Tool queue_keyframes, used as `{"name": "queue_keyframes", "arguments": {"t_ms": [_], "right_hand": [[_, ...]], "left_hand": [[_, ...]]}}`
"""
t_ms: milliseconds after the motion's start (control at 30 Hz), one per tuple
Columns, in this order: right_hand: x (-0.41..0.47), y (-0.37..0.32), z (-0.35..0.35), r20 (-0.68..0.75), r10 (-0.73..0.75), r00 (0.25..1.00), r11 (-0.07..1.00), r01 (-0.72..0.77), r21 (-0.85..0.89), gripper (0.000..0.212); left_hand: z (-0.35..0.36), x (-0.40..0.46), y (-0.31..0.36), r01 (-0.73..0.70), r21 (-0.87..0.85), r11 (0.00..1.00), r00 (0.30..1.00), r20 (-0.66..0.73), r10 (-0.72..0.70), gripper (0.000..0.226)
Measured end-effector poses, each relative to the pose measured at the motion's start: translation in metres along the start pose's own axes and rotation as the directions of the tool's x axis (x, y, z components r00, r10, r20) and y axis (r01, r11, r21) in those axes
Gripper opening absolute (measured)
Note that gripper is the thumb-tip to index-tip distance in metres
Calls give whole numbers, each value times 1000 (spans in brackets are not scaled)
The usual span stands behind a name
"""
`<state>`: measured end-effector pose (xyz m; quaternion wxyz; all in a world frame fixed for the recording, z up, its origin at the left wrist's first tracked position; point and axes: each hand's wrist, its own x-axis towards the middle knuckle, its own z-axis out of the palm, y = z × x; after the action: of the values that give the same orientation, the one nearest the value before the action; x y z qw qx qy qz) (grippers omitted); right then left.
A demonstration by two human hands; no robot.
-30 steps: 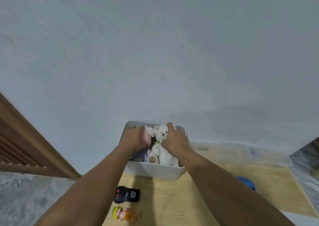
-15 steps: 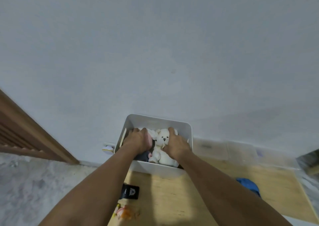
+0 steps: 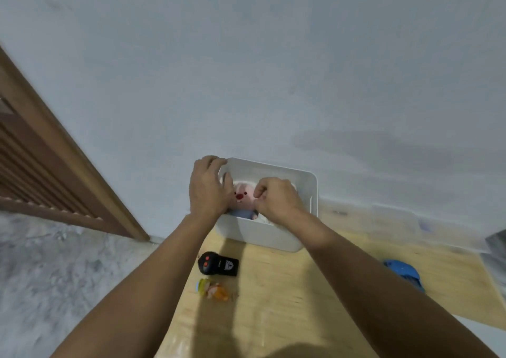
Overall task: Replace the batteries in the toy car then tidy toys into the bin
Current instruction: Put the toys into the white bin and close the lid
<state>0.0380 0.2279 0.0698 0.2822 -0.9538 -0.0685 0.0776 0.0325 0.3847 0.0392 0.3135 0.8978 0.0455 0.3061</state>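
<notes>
A white bin (image 3: 273, 237) stands at the back of the wooden table (image 3: 287, 303), against the wall. A pink plush toy (image 3: 242, 196) with a red nose lies inside it. My left hand (image 3: 209, 185) curls over the bin's left rim, beside the plush. Over the middle of the bin, my right hand (image 3: 276, 197) has its fingers curled, with the thumb by the plush; whether it grips anything is hidden. A black remote (image 3: 219, 263) and a small colourful figure (image 3: 212, 289) lie in front of the bin. The blue toy car (image 3: 402, 272) sits at the right.
A grey wall (image 3: 273, 70) rises directly behind the bin. A wooden slatted door (image 3: 41, 171) stands at the left above a grey marbled floor (image 3: 54, 275). A clear plastic lid or tray (image 3: 397, 220) lies along the table's back edge on the right.
Both hands have risen from pressing down on the toys. The left hand moved to the bin's left rim. The white bear is now covered and the pink plush shows.
</notes>
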Motion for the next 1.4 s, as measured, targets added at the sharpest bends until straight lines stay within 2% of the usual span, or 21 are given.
{"name": "queue_keyframes", "arguments": {"t_ms": [67,133,200,267,400,467,633,733,800,933,1033,1167,1233,1300,1400], "right_hand": [[-17,-8,14,32,-60,998,996,58,61,10],[-32,-12,33,89,-96,991,993,90,71,13],[-41,-10,57,164,-93,982,996,90,28,15],[-45,-2,82,236,-83,968,995,94,-37,16],[-50,13,116,273,-58,960,973,116,-201,31],[-53,17,126,303,-67,951,960,145,-241,32],[-57,27,140,365,-71,928,942,183,-281,25],[-58,34,139,364,-57,930,939,174,-296,25],[-56,39,137,359,-51,932,939,167,-300,26],[-51,46,133,343,-18,939,928,143,-345,25],[-49,47,135,327,-28,945,935,140,-325,35],[-50,46,142,348,-58,936,938,170,-303,40],[-52,47,144,354,-51,934,934,170,-315,41],[-53,46,144,356,-53,933,923,183,-340,42],[-53,44,140,363,-36,931,919,174,-353,49]], "left_hand": [[-13,-21,-14,36,2,999,994,-101,-36,29],[-22,-45,-32,154,12,988,985,-81,-152,28],[-27,-70,-48,323,41,946,945,35,-324,24],[-30,-96,-62,443,111,890,873,175,-456,22],[-31,-140,-65,539,281,794,710,357,-607,23],[-30,-158,-57,559,292,776,673,387,-631,26],[-26,-189,-47,578,236,781,667,415,-619,45],[-23,-198,-44,576,207,791,670,434,-602,74],[-21,-200,-45,556,218,802,681,433,-590,85],[-16,-203,-49,507,232,831,711,433,-554,72],[-13,-204,-49,482,194,854,736,439,-515,58],[-8,-204,-43,429,249,868,717,490,-495,86],[-5,-206,-40,392,304,869,715,494,-495,88],[-3,-207,-41,351,348,869,723,490,-487,82],[-3,-208,-45,358,334,872,734,477,-484,56]]}}
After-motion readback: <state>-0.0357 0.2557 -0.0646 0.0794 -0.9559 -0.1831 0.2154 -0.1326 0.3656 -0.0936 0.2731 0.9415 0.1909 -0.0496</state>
